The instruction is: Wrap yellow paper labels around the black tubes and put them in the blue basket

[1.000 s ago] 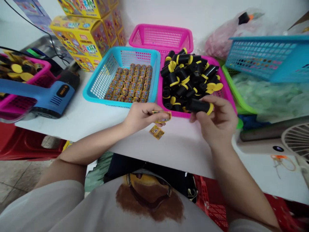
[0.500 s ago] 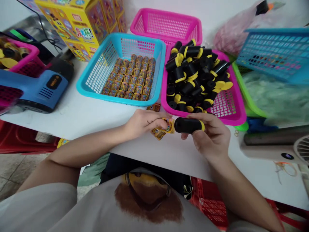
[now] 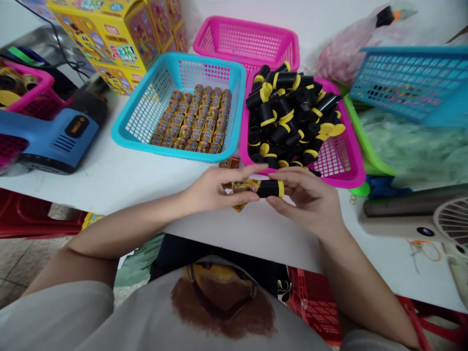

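Note:
A small black canister with a yellow lid [image 3: 269,188] lies sideways between my hands, just above the table. Its left part is inside a colourful printed sleeve [image 3: 244,185]. My left hand [image 3: 214,190] pinches that sleeve between thumb and fingers. At the yellow-lidded end, my right hand [image 3: 312,197] holds the canister with thumb and fingertips. Flat printed sleeves [image 3: 229,163] lie on the table beneath and behind my left hand, partly covered by it. Right behind my hands is a pink basket [image 3: 338,163] heaped with similar black canisters with yellow lids.
A blue basket [image 3: 122,131] holds rows of sleeved canisters. Yellow boxes [image 3: 109,34] are stacked behind it. On the left lies a blue heat gun [image 3: 62,139]. To the right are a green basket [image 3: 369,153] with clear plastic, and a grey fan [image 3: 398,219].
My hands have come together. The canister's left end has gone into the printed sleeve, which was flatter and apart from it before. The view has shifted slightly.

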The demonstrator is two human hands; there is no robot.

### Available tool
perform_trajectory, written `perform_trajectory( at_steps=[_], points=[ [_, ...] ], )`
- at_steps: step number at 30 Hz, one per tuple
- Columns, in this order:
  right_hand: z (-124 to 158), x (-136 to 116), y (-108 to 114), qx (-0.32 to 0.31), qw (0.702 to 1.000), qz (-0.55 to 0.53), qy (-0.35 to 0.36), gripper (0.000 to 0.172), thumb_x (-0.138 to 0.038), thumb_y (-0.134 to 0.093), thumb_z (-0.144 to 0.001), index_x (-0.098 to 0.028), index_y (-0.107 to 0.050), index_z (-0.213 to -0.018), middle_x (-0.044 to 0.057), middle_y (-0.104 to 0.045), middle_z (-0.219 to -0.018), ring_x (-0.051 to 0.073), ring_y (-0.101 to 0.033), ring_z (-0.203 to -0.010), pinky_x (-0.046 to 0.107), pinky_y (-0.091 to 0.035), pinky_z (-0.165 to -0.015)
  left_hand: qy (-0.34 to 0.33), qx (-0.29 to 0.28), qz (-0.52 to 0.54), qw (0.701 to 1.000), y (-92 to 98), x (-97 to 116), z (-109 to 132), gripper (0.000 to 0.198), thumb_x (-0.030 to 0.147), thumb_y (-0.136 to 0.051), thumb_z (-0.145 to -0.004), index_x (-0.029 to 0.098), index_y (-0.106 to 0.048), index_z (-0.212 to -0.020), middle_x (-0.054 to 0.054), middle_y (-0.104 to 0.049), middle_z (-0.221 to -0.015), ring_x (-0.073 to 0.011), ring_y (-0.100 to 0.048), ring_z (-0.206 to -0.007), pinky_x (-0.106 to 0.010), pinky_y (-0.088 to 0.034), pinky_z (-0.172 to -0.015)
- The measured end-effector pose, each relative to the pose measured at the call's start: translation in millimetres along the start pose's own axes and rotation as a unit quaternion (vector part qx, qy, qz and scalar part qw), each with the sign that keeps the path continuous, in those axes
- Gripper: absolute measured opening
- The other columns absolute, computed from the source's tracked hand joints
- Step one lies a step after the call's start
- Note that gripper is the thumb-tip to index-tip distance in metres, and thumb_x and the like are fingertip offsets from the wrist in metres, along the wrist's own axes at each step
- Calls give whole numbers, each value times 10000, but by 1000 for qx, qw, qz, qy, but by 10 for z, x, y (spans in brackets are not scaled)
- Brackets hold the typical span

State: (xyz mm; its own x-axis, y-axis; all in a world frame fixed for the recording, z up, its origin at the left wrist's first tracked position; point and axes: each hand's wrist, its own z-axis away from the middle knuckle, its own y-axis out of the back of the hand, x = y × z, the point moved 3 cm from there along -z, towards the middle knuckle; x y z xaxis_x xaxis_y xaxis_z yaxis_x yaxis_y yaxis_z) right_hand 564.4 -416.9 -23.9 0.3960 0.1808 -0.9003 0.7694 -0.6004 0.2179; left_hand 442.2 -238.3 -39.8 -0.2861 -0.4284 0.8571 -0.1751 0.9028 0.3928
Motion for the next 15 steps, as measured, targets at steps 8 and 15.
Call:
perform_trajectory(
  at_steps=[8,15],
  points=[
    [39,80,-79,-44,998,9,-55,315,-338,-892,-820,-316,-809,-1123,35,-759,-1035,169,-733,-856,310,-672,-744,8,-7,8,1000,-30,53,34,867,322,-817,-898,279,-349,-1627,-27,-815,-1048,-176,-803,-895,-240,-623,-812],
    [56,163,-228,6,990,-51,-131,485,-525,-885,-808,-263,-649,-1142,-34,-742,-781,130,-696,-628,251,-587,-571,-107,27,-135,985,-70,34,47,618,341,-743,-979,224,-467,-1519,-77,-776,-1240,-196,-773,-1134,-276,-600,-966]
  ],
)
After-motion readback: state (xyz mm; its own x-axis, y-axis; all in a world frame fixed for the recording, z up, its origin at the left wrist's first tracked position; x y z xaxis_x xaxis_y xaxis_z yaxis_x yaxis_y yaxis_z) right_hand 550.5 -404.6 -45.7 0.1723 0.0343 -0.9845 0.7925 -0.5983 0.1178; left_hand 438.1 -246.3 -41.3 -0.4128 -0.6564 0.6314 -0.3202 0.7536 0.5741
